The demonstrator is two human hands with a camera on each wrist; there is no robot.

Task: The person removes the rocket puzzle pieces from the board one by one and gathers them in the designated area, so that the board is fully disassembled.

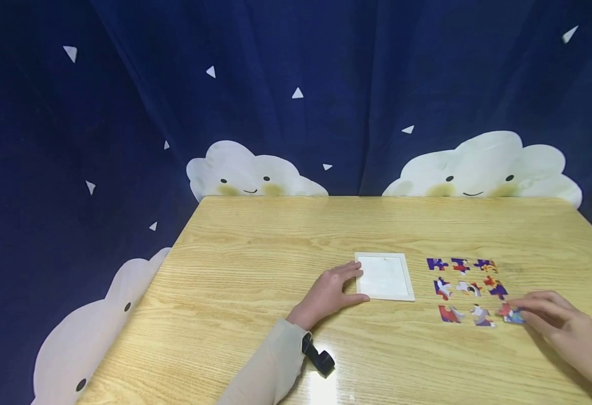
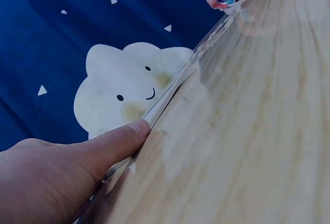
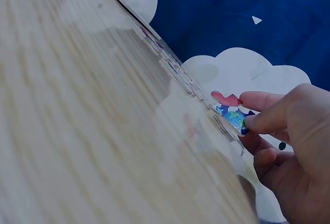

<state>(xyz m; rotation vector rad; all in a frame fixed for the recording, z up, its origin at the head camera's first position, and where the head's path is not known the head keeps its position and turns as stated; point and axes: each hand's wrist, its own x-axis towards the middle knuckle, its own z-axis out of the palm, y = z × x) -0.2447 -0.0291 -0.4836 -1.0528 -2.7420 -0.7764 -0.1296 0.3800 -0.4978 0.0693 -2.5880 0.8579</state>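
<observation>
A square white puzzle tray (image 1: 383, 276) with a raised rim lies flat on the table. My left hand (image 1: 328, 292) holds it at the near left corner, fingers on the left rim and thumb (image 2: 126, 139) along the near edge. To its right, several colourful jigsaw pieces (image 1: 468, 288) are spread in three rows, apart from one another. My right hand (image 1: 561, 326) pinches a red, blue and green jigsaw piece (image 3: 234, 116) between thumb and fingers at the near right of these rows. That piece is tilted up in the right wrist view.
The wood-grain table (image 1: 255, 253) runs back to a dark blue curtain (image 1: 296, 50) with white triangles and smiling clouds. A black strap (image 1: 318, 355) hangs from the left wrist beside a light sleeve (image 1: 268, 363).
</observation>
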